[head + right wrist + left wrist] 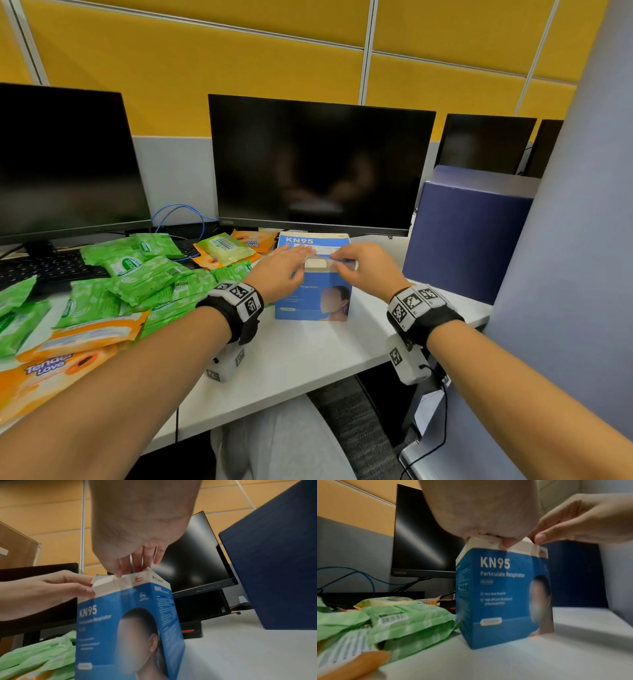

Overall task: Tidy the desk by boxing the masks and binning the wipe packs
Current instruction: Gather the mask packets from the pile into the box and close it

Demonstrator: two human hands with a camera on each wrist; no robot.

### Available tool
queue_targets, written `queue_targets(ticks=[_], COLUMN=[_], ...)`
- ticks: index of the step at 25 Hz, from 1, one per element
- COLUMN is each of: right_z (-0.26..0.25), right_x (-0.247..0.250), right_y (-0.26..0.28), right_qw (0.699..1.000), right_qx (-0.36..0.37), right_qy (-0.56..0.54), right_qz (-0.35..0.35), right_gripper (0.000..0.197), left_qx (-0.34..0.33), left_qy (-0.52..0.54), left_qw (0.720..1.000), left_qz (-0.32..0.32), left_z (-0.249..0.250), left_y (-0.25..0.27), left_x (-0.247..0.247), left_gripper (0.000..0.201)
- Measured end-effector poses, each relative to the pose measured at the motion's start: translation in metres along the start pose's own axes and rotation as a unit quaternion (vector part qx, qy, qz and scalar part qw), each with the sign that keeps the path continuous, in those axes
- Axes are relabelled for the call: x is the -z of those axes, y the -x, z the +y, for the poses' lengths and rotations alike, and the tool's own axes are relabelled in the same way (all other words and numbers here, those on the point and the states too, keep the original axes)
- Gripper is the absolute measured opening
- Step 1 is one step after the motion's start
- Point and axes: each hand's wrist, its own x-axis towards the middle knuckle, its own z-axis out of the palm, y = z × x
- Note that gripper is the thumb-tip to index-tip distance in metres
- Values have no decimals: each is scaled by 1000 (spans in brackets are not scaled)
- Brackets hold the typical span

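A blue KN95 mask box [311,294] stands upright on the white desk [308,363], in front of the middle monitor. Both hands are at its top. My left hand [291,262] reaches over the left side and pinches a white top flap [101,582] between thumb and fingers. My right hand [344,260] pinches the flap's right end [530,545] with thumb and fingertips. What lies inside the box is hidden. Green wipe packs [137,274] and orange wipe packs [85,339] are piled to the left of the box.
A tall dark blue container [469,236] stands on the desk to the right of the box. Two dark monitors [318,164] [65,161] line the back, with a keyboard [44,270] under the packs at the left. A blue cable [185,212] loops behind.
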Motion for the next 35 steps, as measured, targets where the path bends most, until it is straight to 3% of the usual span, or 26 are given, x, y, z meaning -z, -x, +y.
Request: queue_targets(ticks=[5,9,13,17,19,24,31,35], right_z=[-4,0,-6,-11,-17,-29,-41,-43], right_x=[-8,-7,-7,-3,-2,5,9,9], right_y=[1,-1,-13,-25,-28,-39,-49,-51], right_qw=[997,993,994,999,998,996,984,983], right_qx=[6,-22,-20,-12,3,61,47,26], right_qy=[9,-111,-109,-43,-63,-10,102,123], right_qz=[-76,36,22,-17,-25,-65,-137,-137], right_gripper=[45,30,17,15,15,17,19,16], left_qx=[1,10,16,4,7,5,1,1], left_qy=[8,103,186,162,135,129,87,74], left_qw=[1000,992,975,981,987,985,992,993], left_qz=[-5,65,123,107,90,118,86,88], left_z=[-9,-6,-1,-9,-17,-28,-28,-30], left_y=[-2,-4,-9,-10,-9,-10,-13,-13], left_x=[-2,2,-2,3,5,7,5,6], left_gripper=[47,39,16,15,14,12,15,16])
